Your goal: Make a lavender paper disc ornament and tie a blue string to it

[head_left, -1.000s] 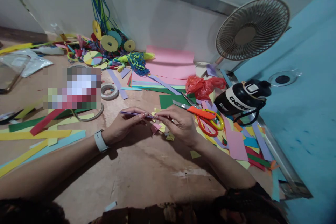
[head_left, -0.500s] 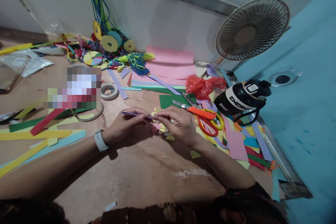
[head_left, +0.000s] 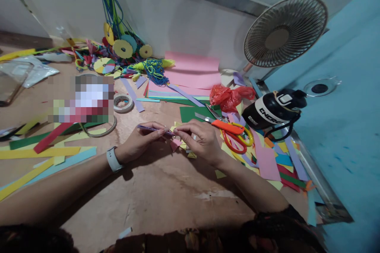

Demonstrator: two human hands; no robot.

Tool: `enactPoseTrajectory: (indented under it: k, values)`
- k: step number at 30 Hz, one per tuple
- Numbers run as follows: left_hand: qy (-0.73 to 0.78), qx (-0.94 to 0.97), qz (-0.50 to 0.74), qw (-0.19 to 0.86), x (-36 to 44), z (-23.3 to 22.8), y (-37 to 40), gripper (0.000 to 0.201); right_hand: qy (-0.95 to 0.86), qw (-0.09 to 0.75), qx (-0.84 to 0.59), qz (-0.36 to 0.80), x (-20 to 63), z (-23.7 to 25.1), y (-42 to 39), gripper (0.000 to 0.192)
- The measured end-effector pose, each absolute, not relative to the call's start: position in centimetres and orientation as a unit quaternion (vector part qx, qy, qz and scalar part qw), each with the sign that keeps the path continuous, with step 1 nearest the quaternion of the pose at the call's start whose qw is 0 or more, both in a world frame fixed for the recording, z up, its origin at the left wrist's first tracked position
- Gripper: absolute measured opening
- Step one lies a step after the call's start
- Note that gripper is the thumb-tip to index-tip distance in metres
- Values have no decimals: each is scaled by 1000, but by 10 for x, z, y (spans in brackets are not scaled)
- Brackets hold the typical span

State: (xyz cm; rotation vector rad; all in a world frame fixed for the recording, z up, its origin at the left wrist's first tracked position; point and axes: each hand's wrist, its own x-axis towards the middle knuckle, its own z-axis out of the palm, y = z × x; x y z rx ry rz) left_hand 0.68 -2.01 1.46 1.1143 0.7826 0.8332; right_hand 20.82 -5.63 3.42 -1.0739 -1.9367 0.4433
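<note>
Between my two hands is a thin purple paper strip (head_left: 152, 129), seen nearly edge-on. My left hand (head_left: 145, 139) is closed on it, thumb on the near side and fingers behind. At the strip's right end, my right hand (head_left: 199, 139) pinches with thumb and fingertips; its other fingers are curled. Small yellow paper scraps (head_left: 192, 155) and a pink scrap (head_left: 175, 144) lie on the table just below the fingertips. Right of my right hand rest scissors (head_left: 234, 146) with red and yellow handles and an orange cutter (head_left: 228, 127).
A black bottle (head_left: 267, 110) lies tilted at the right, below a fan (head_left: 277, 39). Pink sheets (head_left: 192, 69) and a red plastic bag (head_left: 228, 97) are at the back. Tape (head_left: 123, 103), coloured strips (head_left: 38, 152) and corded paper discs (head_left: 123, 49) are at the left.
My right fingertips have shifted very slightly at the end of the purple strip. Otherwise the hands and objects stay almost the same.
</note>
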Motion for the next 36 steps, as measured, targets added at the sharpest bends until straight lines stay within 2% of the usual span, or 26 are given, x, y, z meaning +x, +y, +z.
enactPoseTrajectory:
  k: [9,18,26,36]
  values:
    - [328,486,342,734,9,10,-23,24,-781,437,-427,127,204,27,-58,17]
    - [357,437,329,757,13,12,-26,31,-719,467,-462,228,203,24,-52,16]
    - [328,456,312,766,14,14,-25,32,-744,438,-446,237,208,20,-49,16]
    - [316,465,320,762,15,16,-25,29,-741,445,-440,246,202,13,-51,16]
